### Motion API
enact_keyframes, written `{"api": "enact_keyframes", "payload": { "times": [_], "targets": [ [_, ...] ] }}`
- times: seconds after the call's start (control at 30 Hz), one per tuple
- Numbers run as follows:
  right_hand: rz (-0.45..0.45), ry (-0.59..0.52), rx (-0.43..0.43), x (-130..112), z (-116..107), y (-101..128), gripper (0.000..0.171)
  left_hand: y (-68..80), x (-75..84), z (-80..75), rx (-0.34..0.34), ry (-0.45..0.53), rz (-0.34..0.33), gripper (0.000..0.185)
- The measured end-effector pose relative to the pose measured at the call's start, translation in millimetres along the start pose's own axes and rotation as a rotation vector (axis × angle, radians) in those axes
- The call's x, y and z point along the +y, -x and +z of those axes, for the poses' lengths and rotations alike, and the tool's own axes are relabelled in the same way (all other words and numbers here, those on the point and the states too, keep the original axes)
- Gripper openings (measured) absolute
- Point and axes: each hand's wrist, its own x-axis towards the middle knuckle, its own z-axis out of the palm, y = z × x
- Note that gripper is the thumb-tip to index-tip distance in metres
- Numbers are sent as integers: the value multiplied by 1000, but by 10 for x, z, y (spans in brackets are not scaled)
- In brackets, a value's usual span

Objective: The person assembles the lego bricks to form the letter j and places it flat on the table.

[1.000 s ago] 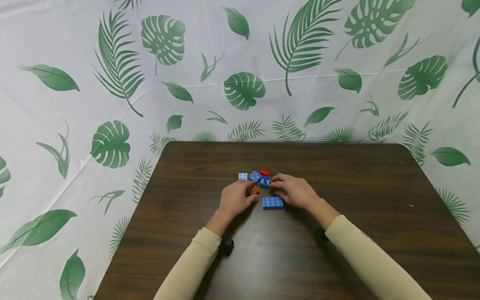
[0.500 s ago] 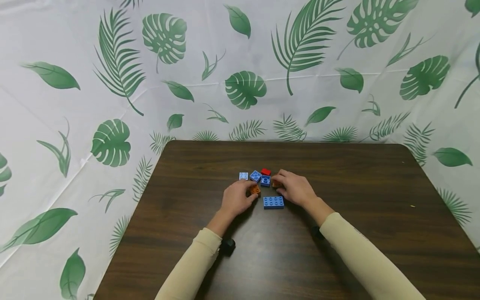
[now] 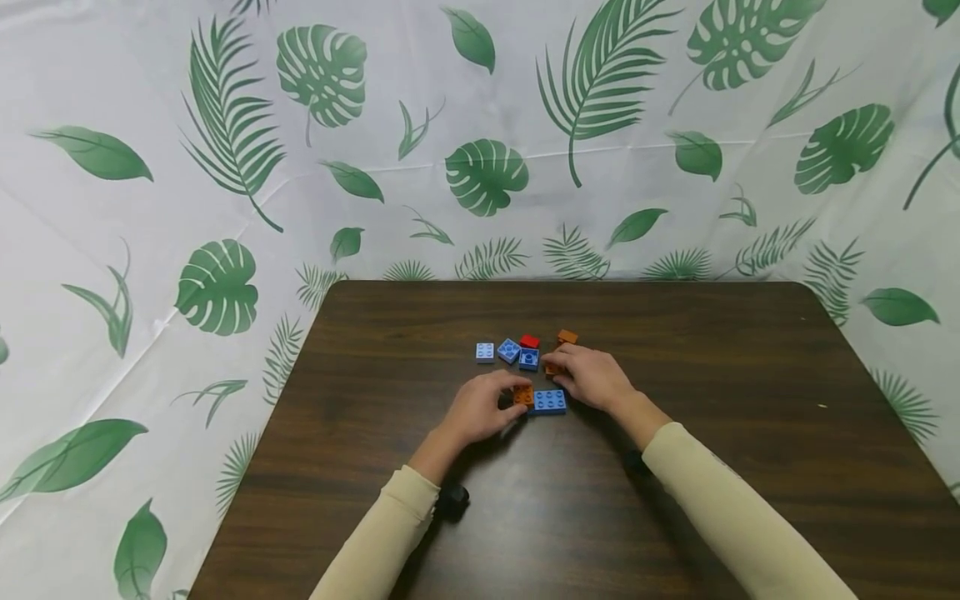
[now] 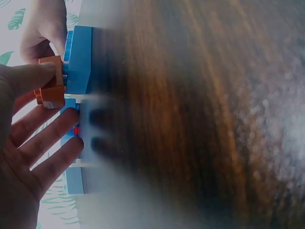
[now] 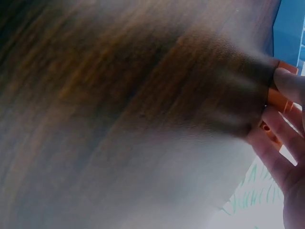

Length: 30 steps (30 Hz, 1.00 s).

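Head cam: L hand (image 3: 480,407) pinches orange brick (image 3: 523,396) over left end of long blue brick (image 3: 551,402), contact unclear; R hand (image 3: 596,377) pinches 2nd orange brick (image 3: 552,370), just far of blue. 3rd orange brick (image 3: 567,337) farther, right of red brick (image 3: 529,341).

Dark wood-grain table (image 3: 697,350), long blue brick (image 3: 551,402) in front, pale blue brick (image 3: 484,352), 2 mid-blue bricks (image 3: 508,351), red brick (image 3: 529,341) just behind, orange brick (image 3: 567,337) farther right.

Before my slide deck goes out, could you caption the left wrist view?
Left hand pinching an orange brick over one end of a blue brick.
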Motion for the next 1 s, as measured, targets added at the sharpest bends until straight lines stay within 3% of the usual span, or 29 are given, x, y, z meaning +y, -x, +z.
{"api": "enact_keyframes", "payload": {
  "times": [0.3,0.73,1.0],
  "targets": [
    [57,-1,-50,-21,-41,-5,42,0,15,27,1,-52,-18,36],
    [85,-24,-98,-33,-120,-7,43,-19,37,57,16,-196,36,37],
    [82,-29,-104,-35,-133,-28,42,-28,40,52,5,-234,46,38]
  ]
}}
